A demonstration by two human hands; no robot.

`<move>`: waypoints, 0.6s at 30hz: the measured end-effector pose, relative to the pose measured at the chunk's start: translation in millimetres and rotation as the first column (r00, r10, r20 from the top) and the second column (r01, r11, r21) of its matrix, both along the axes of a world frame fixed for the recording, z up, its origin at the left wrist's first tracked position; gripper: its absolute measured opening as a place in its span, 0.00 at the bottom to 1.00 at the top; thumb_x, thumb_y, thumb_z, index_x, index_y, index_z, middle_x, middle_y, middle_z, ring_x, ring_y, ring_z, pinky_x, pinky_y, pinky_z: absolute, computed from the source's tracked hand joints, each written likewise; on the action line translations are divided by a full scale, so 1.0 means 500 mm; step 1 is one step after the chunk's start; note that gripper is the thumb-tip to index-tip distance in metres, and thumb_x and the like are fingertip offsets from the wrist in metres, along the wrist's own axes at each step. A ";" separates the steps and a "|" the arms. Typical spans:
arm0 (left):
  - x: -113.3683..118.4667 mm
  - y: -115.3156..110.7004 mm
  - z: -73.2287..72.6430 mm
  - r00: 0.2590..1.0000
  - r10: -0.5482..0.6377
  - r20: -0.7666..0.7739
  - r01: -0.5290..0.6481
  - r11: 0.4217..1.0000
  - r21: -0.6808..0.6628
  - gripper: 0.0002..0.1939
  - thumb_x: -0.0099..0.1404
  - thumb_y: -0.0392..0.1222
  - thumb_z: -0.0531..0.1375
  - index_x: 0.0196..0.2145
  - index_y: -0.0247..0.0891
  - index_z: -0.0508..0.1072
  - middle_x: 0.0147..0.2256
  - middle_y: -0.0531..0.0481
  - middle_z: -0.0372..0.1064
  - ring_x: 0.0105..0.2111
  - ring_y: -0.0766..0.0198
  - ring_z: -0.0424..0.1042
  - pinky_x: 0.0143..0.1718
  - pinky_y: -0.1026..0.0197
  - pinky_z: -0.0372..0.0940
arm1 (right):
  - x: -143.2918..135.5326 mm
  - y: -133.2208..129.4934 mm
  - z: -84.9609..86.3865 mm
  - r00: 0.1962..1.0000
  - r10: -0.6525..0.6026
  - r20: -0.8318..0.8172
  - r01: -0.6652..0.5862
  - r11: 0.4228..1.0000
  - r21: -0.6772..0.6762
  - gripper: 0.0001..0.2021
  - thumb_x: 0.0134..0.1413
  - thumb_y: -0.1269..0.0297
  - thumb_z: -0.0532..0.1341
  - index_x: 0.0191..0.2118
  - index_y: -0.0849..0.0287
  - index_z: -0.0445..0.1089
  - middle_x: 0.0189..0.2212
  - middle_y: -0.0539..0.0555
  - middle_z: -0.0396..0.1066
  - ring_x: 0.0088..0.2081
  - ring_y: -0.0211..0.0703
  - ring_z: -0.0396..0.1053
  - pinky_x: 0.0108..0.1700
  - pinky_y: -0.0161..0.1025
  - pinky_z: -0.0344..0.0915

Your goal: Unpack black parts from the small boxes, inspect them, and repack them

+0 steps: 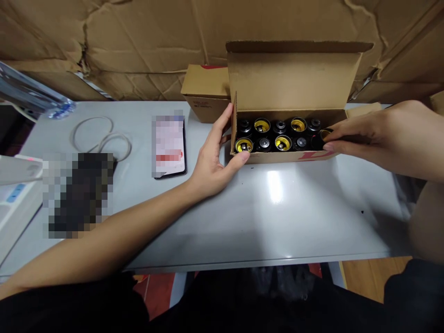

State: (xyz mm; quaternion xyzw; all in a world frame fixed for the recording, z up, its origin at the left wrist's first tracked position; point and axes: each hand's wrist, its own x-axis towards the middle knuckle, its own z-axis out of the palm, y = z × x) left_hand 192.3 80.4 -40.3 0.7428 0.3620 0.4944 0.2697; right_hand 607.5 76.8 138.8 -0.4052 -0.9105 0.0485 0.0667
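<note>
An open cardboard box (270, 158) sits on the table with its lid (294, 81) standing up at the back. Inside are several black lamp sockets (283, 143) in two rows, some showing yellow metal insides and others their closed round ends. My left hand (217, 159) holds the box's left end, thumb at the front edge and fingers along the side. At the right end, my right hand (367, 136) pinches a black lamp socket (317, 140) between thumb and fingertips; it is still within the box's outline and partly hidden by the fingers.
Another cardboard box (208, 85) stands behind on the left. A phone (169, 145), a white cable (120, 143) and a dark blurred object (83, 189) lie to the left. A clear plastic bottle (38, 95) lies at the far left. Brown cardboard (149, 41) lines the back.
</note>
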 end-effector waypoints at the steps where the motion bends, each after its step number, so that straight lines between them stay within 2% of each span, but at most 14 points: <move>1: 0.000 0.001 -0.003 1.000 -0.006 0.000 0.006 1.000 0.010 0.62 0.72 0.92 0.70 0.90 0.62 0.62 0.92 0.41 0.61 0.92 0.27 0.62 0.92 0.21 0.65 | -0.001 -0.001 0.005 1.000 -0.009 0.005 0.009 1.000 0.013 0.19 0.86 0.46 0.63 0.47 0.41 0.91 0.42 0.51 0.92 0.37 0.57 0.83 0.46 0.57 0.71; 5: 0.003 -0.001 -0.008 1.000 0.000 0.005 0.000 1.000 -0.013 0.63 0.72 0.91 0.71 0.90 0.60 0.61 0.91 0.39 0.62 0.91 0.27 0.65 0.91 0.22 0.68 | -0.016 0.005 0.014 0.999 -0.037 0.017 0.037 0.999 -0.007 0.23 0.87 0.45 0.61 0.41 0.43 0.91 0.40 0.54 0.92 0.35 0.58 0.81 0.51 0.61 0.70; 8: 0.004 -0.002 -0.011 1.000 -0.012 0.017 0.012 1.000 -0.019 0.63 0.73 0.91 0.70 0.91 0.60 0.59 0.91 0.38 0.62 0.90 0.27 0.66 0.91 0.23 0.69 | -0.034 0.016 0.000 1.000 -0.028 -0.002 0.028 0.995 -0.096 0.23 0.86 0.47 0.61 0.42 0.43 0.93 0.41 0.53 0.92 0.37 0.56 0.82 0.52 0.58 0.69; 10: 0.001 0.000 -0.016 0.999 -0.035 0.010 0.035 0.999 0.008 0.63 0.74 0.90 0.70 0.92 0.61 0.56 0.92 0.39 0.60 0.91 0.28 0.65 0.91 0.24 0.68 | -0.042 0.022 -0.013 0.999 -0.029 -0.016 0.027 0.994 -0.109 0.24 0.87 0.48 0.60 0.43 0.43 0.94 0.41 0.54 0.92 0.39 0.56 0.84 0.52 0.57 0.69; 18: -0.011 0.021 -0.038 0.993 -0.117 -0.034 0.120 0.985 0.122 0.62 0.81 0.83 0.69 0.95 0.63 0.45 0.93 0.40 0.56 0.94 0.28 0.57 0.97 0.23 0.55 | -0.046 0.018 -0.028 0.998 -0.040 0.049 0.041 0.999 -0.021 0.31 0.93 0.46 0.54 0.45 0.45 0.95 0.41 0.54 0.92 0.37 0.53 0.82 0.53 0.57 0.68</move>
